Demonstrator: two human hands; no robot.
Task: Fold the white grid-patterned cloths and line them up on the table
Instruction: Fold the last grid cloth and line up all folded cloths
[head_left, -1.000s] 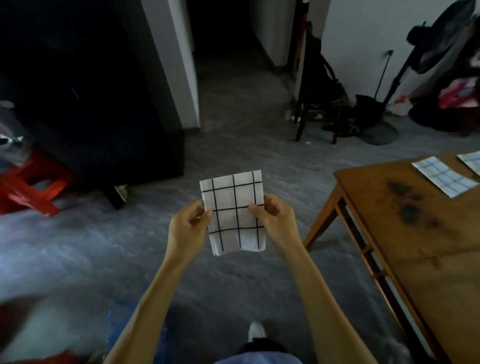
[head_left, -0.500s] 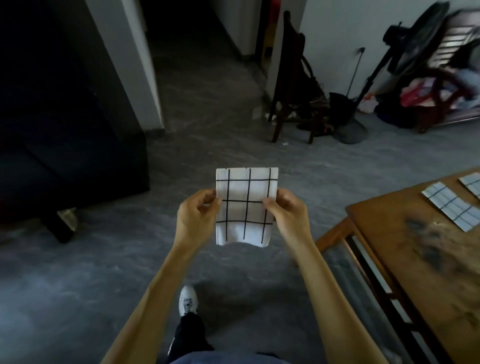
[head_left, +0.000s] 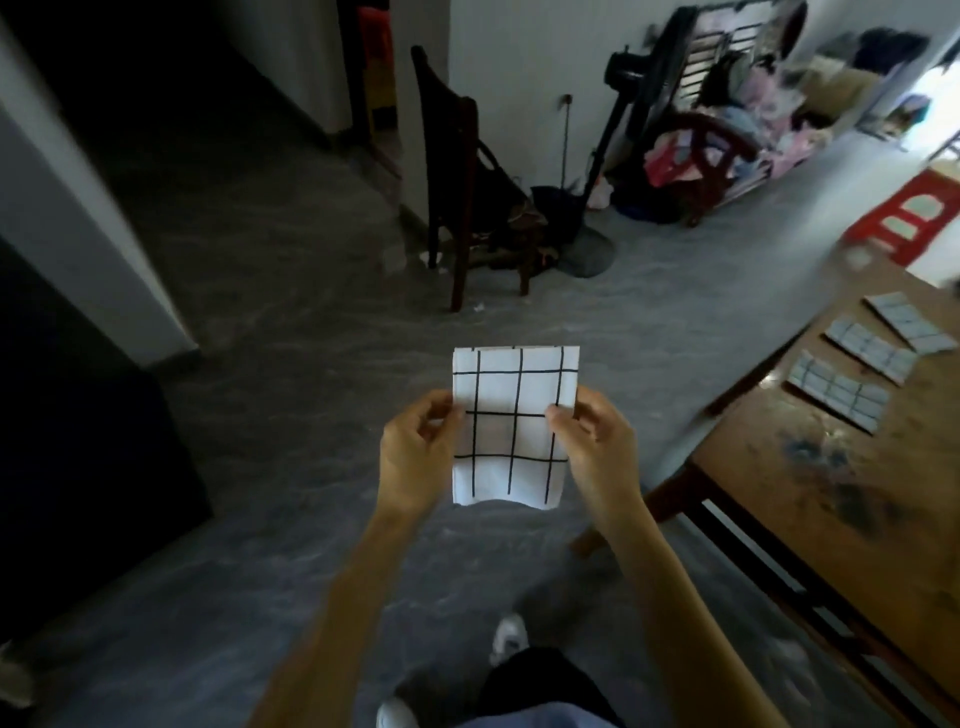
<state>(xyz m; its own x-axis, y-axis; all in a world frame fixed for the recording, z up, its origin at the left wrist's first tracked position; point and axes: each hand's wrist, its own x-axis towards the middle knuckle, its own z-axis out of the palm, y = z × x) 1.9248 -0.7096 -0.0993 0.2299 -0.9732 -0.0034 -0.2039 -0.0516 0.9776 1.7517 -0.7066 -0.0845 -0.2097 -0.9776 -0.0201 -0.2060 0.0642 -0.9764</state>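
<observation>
A folded white cloth with a black grid (head_left: 511, 423) hangs upright in front of me over the grey floor. My left hand (head_left: 418, 457) pinches its left edge and my right hand (head_left: 597, 452) pinches its right edge, both about halfway down. To the right stands a wooden table (head_left: 831, 509). Three folded grid cloths lie in a row near its far left corner: one nearest (head_left: 836, 397), one in the middle (head_left: 870, 351), one farthest (head_left: 909, 322).
A dark wooden chair (head_left: 467, 182) stands ahead by a white wall. A floor fan (head_left: 597, 208) and a pile of clothes on a rack (head_left: 727, 130) sit at the back right. A red stool (head_left: 909, 218) is beyond the table. Dark furniture fills the left.
My view has swung right and moved toward the table, which now shows a third folded cloth. Both hands keep the same pinch on the held cloth.
</observation>
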